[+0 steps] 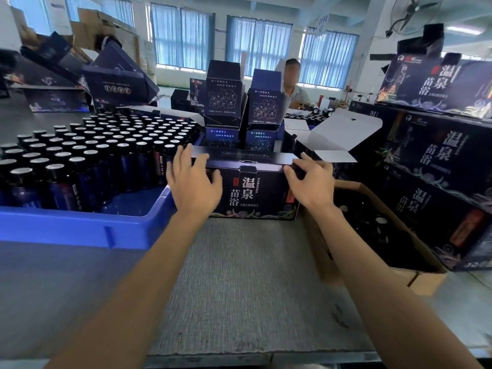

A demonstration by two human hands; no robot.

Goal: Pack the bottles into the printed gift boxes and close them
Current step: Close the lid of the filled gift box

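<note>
A dark printed gift box (pixel 253 190) with white characters stands on the grey mat in front of me, its top flap down. My left hand (pixel 193 179) lies against the box's left end, fingers spread over the top corner and thumb on the front face. My right hand (pixel 311 179) holds the right end, fingers curled round the top corner. Several dark bottles (pixel 87 155) with silver caps stand upright in a blue crate (pixel 80 227) at the left.
Closed gift boxes (pixel 436 166) are stacked at the right. A brown carton (pixel 378 235) with dark contents sits beside them. Open small boxes (pixel 239 102) and one open box with white flaps (pixel 332 134) stand behind. A person sits across the table.
</note>
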